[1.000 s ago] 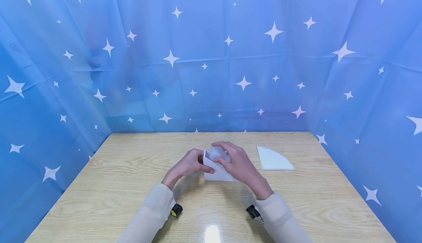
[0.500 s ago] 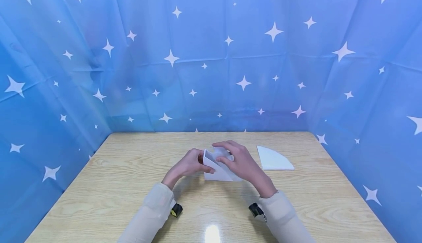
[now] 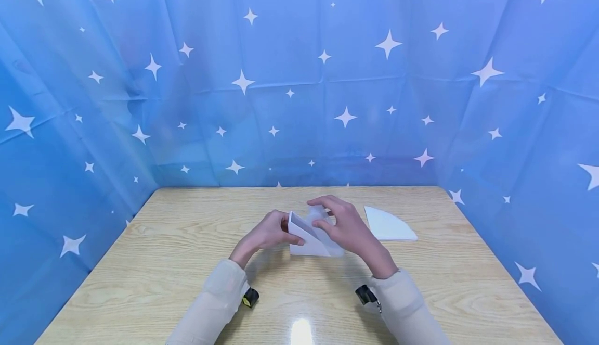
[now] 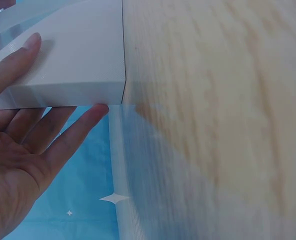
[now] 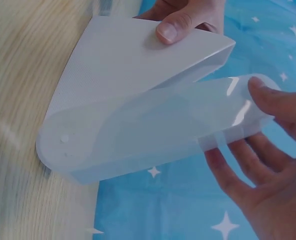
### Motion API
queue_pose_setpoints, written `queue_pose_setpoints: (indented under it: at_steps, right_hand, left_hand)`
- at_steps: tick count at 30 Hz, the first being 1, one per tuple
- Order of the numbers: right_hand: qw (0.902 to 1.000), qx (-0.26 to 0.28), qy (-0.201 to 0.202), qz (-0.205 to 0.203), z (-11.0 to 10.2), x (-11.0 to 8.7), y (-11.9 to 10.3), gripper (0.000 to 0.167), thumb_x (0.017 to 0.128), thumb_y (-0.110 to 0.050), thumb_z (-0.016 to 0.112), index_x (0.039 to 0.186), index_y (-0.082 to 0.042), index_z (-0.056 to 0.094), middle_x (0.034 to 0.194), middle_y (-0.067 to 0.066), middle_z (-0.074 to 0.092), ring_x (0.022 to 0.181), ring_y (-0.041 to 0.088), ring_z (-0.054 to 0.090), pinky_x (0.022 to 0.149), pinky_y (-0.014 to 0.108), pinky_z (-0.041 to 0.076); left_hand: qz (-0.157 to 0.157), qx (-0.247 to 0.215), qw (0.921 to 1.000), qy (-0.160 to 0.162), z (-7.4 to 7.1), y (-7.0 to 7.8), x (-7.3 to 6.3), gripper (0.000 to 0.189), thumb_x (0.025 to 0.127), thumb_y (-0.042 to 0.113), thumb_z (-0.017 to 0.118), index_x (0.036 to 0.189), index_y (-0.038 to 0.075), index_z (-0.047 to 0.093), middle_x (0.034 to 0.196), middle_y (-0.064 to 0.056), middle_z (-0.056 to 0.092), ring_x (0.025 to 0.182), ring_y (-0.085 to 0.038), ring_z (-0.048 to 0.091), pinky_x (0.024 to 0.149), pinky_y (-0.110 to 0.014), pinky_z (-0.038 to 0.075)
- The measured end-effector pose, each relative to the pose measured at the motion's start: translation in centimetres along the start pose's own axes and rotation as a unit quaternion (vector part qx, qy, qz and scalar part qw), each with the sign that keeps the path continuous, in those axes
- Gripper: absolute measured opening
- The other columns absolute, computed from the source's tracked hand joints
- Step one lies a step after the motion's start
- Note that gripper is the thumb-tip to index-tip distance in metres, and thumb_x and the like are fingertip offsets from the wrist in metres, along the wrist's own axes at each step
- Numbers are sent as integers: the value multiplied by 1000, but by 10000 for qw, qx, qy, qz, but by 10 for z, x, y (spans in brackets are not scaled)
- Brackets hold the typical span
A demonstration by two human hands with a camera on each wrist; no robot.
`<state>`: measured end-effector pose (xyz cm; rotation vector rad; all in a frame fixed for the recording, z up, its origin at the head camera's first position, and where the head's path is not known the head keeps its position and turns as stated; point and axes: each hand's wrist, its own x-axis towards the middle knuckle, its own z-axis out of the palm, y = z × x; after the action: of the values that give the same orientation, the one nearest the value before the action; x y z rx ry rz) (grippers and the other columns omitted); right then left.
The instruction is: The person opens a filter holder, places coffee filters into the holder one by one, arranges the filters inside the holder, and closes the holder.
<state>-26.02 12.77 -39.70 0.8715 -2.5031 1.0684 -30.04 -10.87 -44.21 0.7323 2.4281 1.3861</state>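
A white wedge-shaped case (image 3: 305,244), which looks like a coffee filter holder, stands on the table. My left hand (image 3: 269,230) grips its upright end, thumb on the near face and fingers behind, as the left wrist view also shows of the case (image 4: 83,55). A translucent lid (image 5: 153,117) joins the case at its low corner and is swung away from the slanted opening. My right hand (image 3: 345,225) holds the lid's free end between thumb and fingers. Between lid and case the slot (image 3: 304,224) shows; its bottom is hidden.
To the right of the case lies a white quarter-circle stack of what look like paper filters (image 3: 389,225). The wooden table (image 3: 187,220) ends at a blue curtain (image 3: 299,126) with white stars at the back and sides.
My right hand has moved a little right, swinging the lid away from the case, and the gap has widened. My left hand and the case stay in place.
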Motion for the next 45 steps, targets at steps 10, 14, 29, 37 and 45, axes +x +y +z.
queue_pose_setpoints:
  at_steps: [10,14,29,37,45]
  right_hand:
    - [10000,-6,-73,-18,-6,-1,-2,52,91,-10,79,141,-15,64,131,8,69,110,25,70,87,40,62]
    - [10000,-15,-94,-4,-10,-1,-2,53,91,-10,79,142,-12,63,130,10,70,108,26,70,87,39,62]
    - [9998,95,-189,64,-17,-2,3,52,91,-8,78,140,-9,62,136,14,67,107,30,71,87,47,62]
    - [9998,58,-199,65,-19,-2,2,52,90,-6,79,139,-8,62,131,12,68,106,30,72,87,46,62]
    - [9993,51,-304,208,-23,-3,0,51,91,-6,78,139,-7,60,133,13,67,106,31,72,87,43,62]
  left_hand:
    - [-4,-23,10000,2,0,0,0,30,84,18,88,111,11,76,100,-5,79,81,-13,72,74,-28,56]
    - [-19,-34,10000,10,0,1,0,31,83,17,88,111,10,76,100,-5,79,81,-13,72,74,-28,56]
    - [-11,-89,10000,20,1,0,0,31,83,15,88,111,9,76,100,-6,79,81,-13,72,74,-27,56]
    - [-9,-59,10000,23,0,0,0,32,83,16,88,111,9,75,100,-6,79,82,-13,72,73,-28,56]
    - [-31,-25,10000,36,0,0,-1,31,83,17,88,111,10,76,101,-6,79,82,-13,72,74,-28,56]
